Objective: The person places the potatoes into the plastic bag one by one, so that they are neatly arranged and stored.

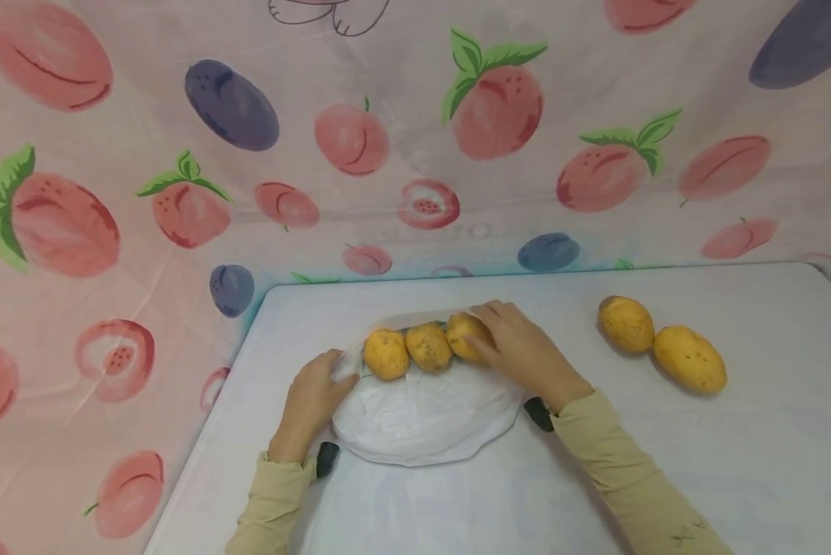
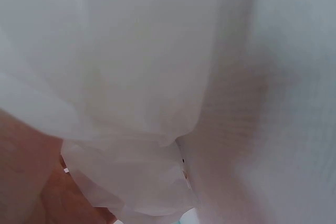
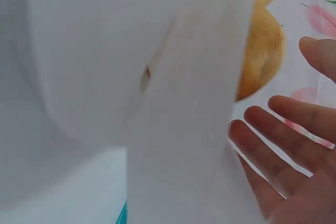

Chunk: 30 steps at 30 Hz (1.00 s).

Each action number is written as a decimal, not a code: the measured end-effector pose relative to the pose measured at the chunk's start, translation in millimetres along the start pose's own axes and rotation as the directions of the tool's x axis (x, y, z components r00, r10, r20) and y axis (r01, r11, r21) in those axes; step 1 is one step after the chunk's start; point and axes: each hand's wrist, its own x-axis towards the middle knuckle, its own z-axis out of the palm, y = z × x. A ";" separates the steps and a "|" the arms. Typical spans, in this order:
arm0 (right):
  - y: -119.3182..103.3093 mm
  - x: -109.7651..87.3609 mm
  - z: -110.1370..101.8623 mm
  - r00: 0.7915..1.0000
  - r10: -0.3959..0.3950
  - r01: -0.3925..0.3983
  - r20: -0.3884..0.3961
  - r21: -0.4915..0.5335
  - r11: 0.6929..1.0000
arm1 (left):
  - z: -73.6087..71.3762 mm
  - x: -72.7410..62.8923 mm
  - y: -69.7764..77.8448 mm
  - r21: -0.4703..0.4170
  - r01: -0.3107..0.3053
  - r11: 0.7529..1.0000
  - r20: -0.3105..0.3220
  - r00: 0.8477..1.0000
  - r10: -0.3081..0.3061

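A white bag (image 1: 429,420) sits upright between the hands, its thin film bulging toward me. Three yellow potatoes, a left one (image 1: 386,354), a middle one (image 1: 428,347) and a right one (image 1: 465,337), show in a row at its mouth. My left hand (image 1: 309,397) is at the bag's left side, thumb apart from the fingers; white film covers much of it in the left wrist view. At the right side, my right hand (image 1: 523,351) has its thumb over the right potato. The right wrist view shows its fingers (image 3: 278,156) spread and nearly straight beside the bag's edge.
Two more potatoes, a rounder one (image 1: 627,324) and a longer one (image 1: 689,359), lie touching on the white table (image 1: 769,462) to the right. A fruit-printed cloth (image 1: 388,69) hangs behind the table and along its left side.
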 end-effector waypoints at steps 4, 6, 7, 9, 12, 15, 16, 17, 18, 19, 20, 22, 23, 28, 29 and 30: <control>4.4 -3.8 -5.5 1.000 -0.013 0.013 0.005 -0.036 0.999 | 0.0 -0.2 -0.7 0.000 0.002 1.000 0.002 1.000 -0.002; 6.2 -6.0 -7.9 1.000 -0.010 0.010 0.005 -0.045 0.999 | -0.1 -0.4 -0.9 0.000 0.005 1.000 0.004 1.000 -0.005; 7.1 -7.2 -9.1 1.000 -0.006 0.006 0.004 -0.048 0.999 | 0.0 -0.4 -0.8 -0.002 0.006 1.000 0.005 1.000 -0.006; 8.8 -9.6 -11.3 1.000 -0.003 0.003 -0.004 -0.055 0.999 | -0.1 -0.6 -0.8 -0.004 0.006 1.000 0.006 1.000 -0.006; 11.5 -13.7 -14.8 1.000 -0.003 0.001 -0.018 -0.070 0.998 | 0.1 -0.6 -0.7 -0.007 0.004 1.000 0.006 1.000 -0.004; 14.9 -17.9 -18.1 0.999 -0.007 0.004 -0.032 -0.088 0.996 | 0.9 -0.1 -1.0 -0.010 -0.001 1.000 0.003 1.000 0.001; 16.1 -19.2 -19.2 0.999 -0.008 0.005 -0.036 -0.092 0.996 | 1.1 0.1 -1.1 -0.010 -0.003 1.000 0.001 1.000 0.003; 17.4 -20.4 -20.3 0.999 -0.008 0.004 -0.041 -0.095 0.995 | 1.2 0.2 -1.1 -0.009 -0.007 1.000 -0.002 1.000 0.007; 18.8 -21.5 -21.4 0.999 -0.009 0.004 -0.045 -0.098 0.995 | 1.4 0.4 -1.3 -0.009 -0.010 1.000 -0.004 1.000 0.010; 20.3 -22.4 -22.1 0.999 -0.009 0.004 -0.050 -0.100 0.995 | 1.5 0.4 -1.5 -0.007 -0.013 1.000 -0.006 1.000 0.013; 21.7 -23.4 -23.2 0.998 -0.010 0.004 -0.057 -0.102 0.995 | 1.5 0.5 -1.6 -0.006 -0.018 1.000 -0.009 1.000 0.018; 24.5 -25.1 -25.1 0.997 -0.013 0.005 -0.070 -0.109 0.994 | 1.4 0.4 -1.8 -0.005 -0.022 1.000 -0.012 1.000 0.022; 26.2 -25.9 -25.7 0.997 -0.011 0.003 -0.073 -0.113 0.994 | 1.3 0.3 -1.9 -0.003 -0.024 1.000 -0.014 1.000 0.023; 34.1 -30.3 -29.0 0.998 0.014 -0.021 -0.056 -0.122 0.992 | 0.7 -0.6 -1.9 0.002 -0.025 1.000 -0.013 1.000 0.025; 35.6 -31.1 -29.7 0.999 0.022 -0.028 -0.049 -0.122 0.992 | 0.7 -0.7 -1.7 0.001 -0.024 1.000 -0.011 1.000 0.024; 37.0 -31.9 -30.4 0.999 0.028 -0.034 -0.044 -0.124 0.992 | 0.5 -0.8 -1.4 0.000 -0.023 1.000 -0.008 1.000 0.023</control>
